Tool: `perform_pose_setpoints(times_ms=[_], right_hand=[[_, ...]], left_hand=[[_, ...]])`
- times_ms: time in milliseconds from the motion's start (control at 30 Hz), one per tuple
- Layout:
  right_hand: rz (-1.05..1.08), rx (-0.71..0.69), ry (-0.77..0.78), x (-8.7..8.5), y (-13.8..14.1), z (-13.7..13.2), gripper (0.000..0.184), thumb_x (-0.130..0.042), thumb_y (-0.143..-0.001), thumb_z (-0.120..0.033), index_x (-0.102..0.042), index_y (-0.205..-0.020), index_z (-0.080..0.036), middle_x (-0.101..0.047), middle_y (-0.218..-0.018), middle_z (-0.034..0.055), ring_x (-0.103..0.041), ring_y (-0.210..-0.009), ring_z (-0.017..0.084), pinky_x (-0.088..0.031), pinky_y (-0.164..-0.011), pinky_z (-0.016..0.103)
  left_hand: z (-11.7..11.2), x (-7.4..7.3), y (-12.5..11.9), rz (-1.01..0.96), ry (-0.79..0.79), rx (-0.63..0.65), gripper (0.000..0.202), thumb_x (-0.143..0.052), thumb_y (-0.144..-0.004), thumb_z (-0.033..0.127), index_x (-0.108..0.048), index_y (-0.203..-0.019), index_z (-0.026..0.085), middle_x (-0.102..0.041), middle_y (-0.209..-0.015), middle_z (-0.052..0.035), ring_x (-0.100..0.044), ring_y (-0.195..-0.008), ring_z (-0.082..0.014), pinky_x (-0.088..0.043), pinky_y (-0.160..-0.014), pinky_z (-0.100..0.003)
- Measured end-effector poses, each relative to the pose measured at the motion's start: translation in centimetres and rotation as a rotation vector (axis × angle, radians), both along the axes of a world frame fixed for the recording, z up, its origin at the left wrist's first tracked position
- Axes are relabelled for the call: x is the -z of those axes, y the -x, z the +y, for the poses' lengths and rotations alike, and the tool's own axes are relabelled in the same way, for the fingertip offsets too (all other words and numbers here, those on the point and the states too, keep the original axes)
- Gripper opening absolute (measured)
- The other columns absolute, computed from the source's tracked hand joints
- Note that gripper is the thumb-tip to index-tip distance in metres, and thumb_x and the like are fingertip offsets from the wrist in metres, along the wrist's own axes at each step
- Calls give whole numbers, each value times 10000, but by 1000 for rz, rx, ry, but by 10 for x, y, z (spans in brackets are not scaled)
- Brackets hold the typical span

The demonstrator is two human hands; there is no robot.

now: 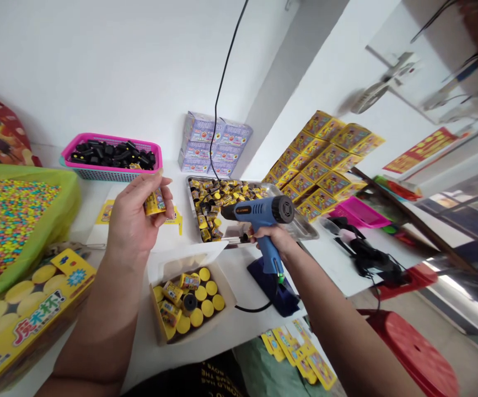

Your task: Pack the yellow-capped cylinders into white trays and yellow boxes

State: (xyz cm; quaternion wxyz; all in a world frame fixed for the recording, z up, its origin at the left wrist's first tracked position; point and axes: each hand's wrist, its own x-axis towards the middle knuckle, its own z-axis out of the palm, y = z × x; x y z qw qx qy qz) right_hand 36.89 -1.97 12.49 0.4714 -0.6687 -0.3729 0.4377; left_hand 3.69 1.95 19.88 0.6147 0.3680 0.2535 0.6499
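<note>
My left hand [133, 215] is raised over the table's left side, its fingers closed round a small yellow printed canister [155, 203]. My right hand [278, 240] grips the handle of a blue heat gun [259, 212], whose black nozzle points left over a metal tray [307, 230]. Several small yellow and black canisters [209, 201] lie loose in that tray. Between my forearms, an open cardboard box [222, 325] holds more canisters; most stand with yellow ends up, while a few lie on their sides.
A pink basket [110, 140] of black parts stands at the back left. Colourful candies [11, 220] fill a green-lined container at left, above a yellow display box [36, 325]. Purple boxes [216, 138] and yellow boxes [321, 160] are stacked behind. A black cord [226, 66] hangs down centrally.
</note>
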Motion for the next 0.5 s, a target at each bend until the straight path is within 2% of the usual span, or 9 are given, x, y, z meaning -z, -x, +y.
perform_pose_setpoints(times_ms=[233, 367, 500], right_hand=[[-28, 77, -57, 3, 4, 10, 152, -688, -476, -195, -620, -612, -181, -662, -660, 67, -602, -567, 217, -446, -442, 306], [-78, 154, -113, 3, 3, 18, 195, -716, -465, -231, -574, -593, -196, -586, -560, 10, -577, -535, 187, -440, -444, 280], [-91, 158, -120, 2, -4, 26, 218, -735, -505, -274, -588, -647, -199, -628, -619, 28, -604, -556, 193, -462, -462, 289]], left_hand=[[0, 0, 0, 13, -6, 14, 223, -744, -784, 378, -667, -724, 178, -594, -573, 6, -548, -388, -81, -196, -286, -175], [0, 0, 1, 5, -4, 12, 221, -747, -793, 376, -674, -734, 175, -605, -585, 5, -559, -398, -83, -198, -290, -178], [1, 1, 1, 6, 4, 2, 224, -746, -795, 378, -678, -731, 174, -604, -586, 4, -559, -398, -84, -203, -291, -174]])
